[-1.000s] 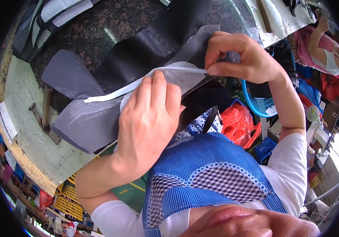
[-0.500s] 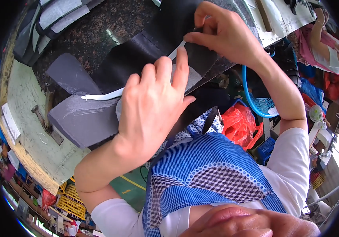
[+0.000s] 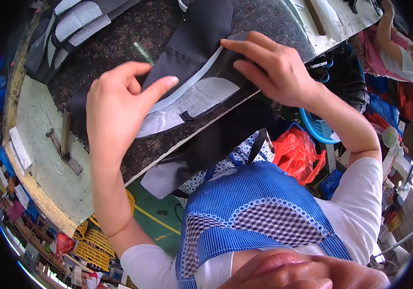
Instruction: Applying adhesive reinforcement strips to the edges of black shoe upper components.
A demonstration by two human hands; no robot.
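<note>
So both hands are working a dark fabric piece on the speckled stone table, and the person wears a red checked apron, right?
Not quite: the apron is blue checked, not red, as the head view shows. The left hand and right hand do work the dark fabric piece on the speckled stone table.

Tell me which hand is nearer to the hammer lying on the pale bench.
Left. The left hand hovers over the dark stone slab, just right of the hammer. The right hand presses the dark fabric piece much farther right.
</note>
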